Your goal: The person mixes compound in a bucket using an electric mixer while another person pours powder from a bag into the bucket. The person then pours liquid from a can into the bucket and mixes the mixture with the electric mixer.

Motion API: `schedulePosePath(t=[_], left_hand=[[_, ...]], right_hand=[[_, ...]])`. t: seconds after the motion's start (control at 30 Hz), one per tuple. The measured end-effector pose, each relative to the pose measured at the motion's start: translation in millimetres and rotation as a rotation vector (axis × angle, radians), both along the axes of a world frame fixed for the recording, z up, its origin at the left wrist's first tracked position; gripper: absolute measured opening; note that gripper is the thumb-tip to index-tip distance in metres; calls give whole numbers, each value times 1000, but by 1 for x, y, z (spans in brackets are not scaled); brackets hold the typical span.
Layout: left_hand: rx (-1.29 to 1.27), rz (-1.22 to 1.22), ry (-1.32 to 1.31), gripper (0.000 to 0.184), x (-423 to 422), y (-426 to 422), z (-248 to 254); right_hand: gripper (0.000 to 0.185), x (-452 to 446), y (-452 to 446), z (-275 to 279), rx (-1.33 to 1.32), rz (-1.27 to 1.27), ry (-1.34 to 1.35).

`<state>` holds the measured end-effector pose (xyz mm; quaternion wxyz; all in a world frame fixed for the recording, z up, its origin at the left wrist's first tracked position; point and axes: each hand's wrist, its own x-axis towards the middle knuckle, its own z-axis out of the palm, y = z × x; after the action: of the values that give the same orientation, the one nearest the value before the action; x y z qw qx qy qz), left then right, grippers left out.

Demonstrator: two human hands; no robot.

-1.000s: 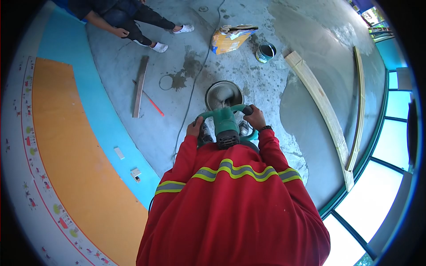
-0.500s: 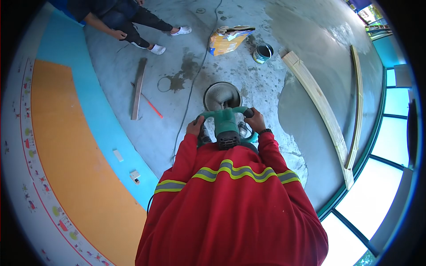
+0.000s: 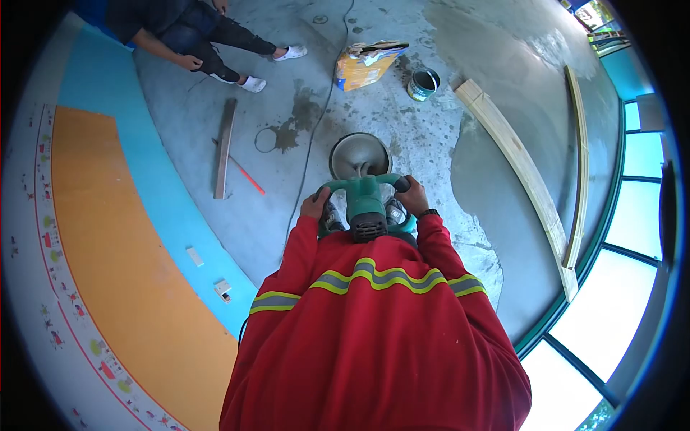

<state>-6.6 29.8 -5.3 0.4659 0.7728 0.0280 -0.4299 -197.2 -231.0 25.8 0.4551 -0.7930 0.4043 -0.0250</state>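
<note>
A green hand-held power mixer [image 3: 364, 197] is between my two hands, its dark vented motor end close to my red top. My left hand [image 3: 314, 206] is wrapped round its left handle. The right handle is in the grip of my right hand [image 3: 412, 196], with a dark watch on that wrist. The mixer's shaft reaches into a round bucket [image 3: 333, 159] of grey wet mix in front of me. The paddle itself is hidden in the mix.
An orange paper bag [image 3: 359, 70] and a dark pail [image 3: 423, 85] stand beyond the bucket. Long timbers [image 3: 514, 154] lie at right on smooth grey screed. A cord [image 3: 316, 133] crosses the floor. At upper left sits a person [image 3: 190, 43]; a plank [image 3: 225, 147] lies nearer.
The grey mix's surface looks different, with its swirl shifted toward the shaft. The view has turned very slightly. Both hands keep their hold on the mixer.
</note>
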Motion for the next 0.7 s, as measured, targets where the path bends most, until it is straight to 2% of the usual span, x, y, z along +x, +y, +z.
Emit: schedulePosePath(t=[0.3,0.7], left_hand=[[-26,-9,18,64,1,-10,19],[47,-68,-65,72,6,0,-14]], right_hand=[[44,-6,2,5,10,-28,36],[42,-3,3,1,-17,-20,36]])
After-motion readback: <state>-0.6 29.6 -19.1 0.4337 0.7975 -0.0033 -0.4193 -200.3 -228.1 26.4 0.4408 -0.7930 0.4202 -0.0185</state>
